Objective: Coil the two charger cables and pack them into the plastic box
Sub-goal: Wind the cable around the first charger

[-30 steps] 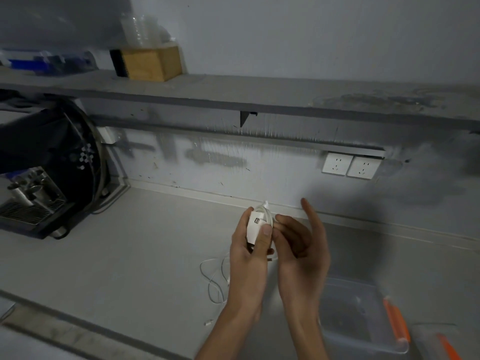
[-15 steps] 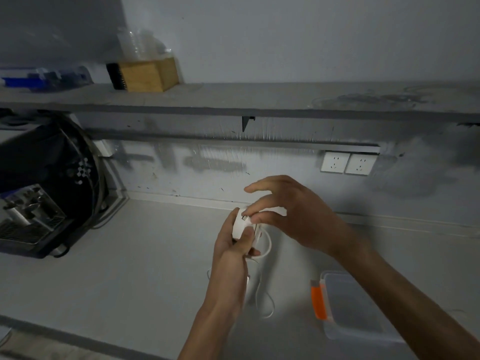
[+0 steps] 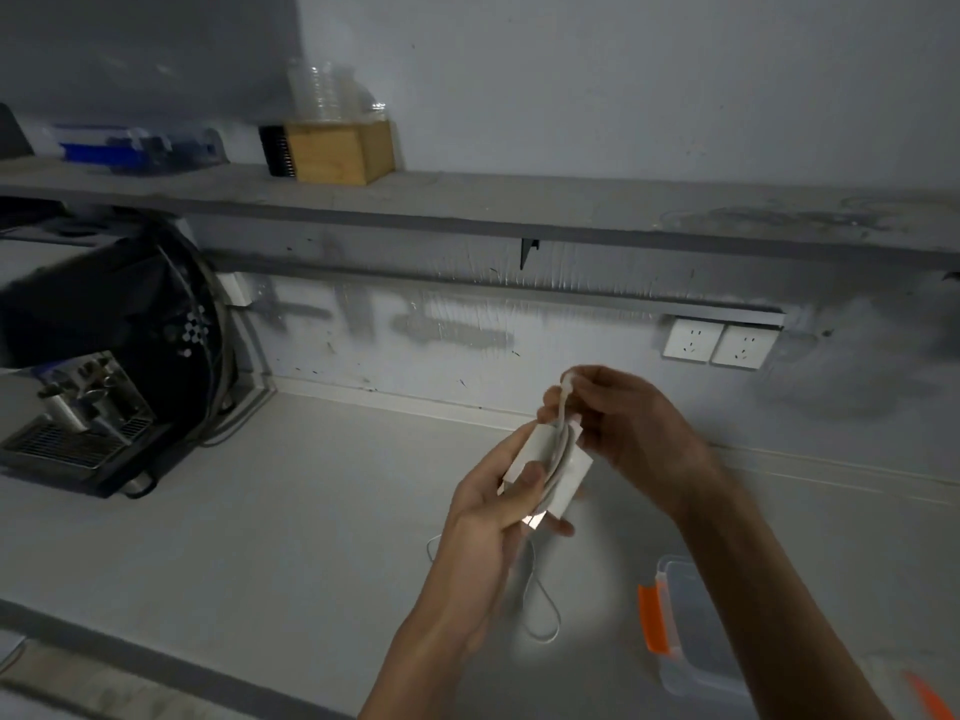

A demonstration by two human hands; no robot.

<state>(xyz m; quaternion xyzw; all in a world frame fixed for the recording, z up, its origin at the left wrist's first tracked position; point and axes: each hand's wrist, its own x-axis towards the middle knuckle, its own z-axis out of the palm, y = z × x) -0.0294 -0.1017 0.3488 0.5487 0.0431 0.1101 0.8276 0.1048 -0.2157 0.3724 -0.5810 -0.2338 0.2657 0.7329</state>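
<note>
My left hand (image 3: 491,517) grips a white charger block (image 3: 545,467) above the counter, thumb pressed on its side. A white cable (image 3: 563,407) runs over the block, and my right hand (image 3: 623,423) pinches it just above the block's top. The cable's loose end hangs below my left hand and loops on the counter (image 3: 543,610). The clear plastic box (image 3: 691,631) with orange clips sits on the counter to the lower right, partly hidden by my right forearm. A second cable is not clearly visible.
A coffee machine (image 3: 88,423) stands at the left against a black round object (image 3: 130,314). A grey shelf (image 3: 519,210) carries a wooden box (image 3: 337,150). Two wall sockets (image 3: 719,343) sit at the right. Another orange clip (image 3: 930,698) shows at the bottom right corner.
My right hand came over the block and now pulls the cable up across its top. The block has tilted in my left hand. The view shifted, so the box appears further right.
</note>
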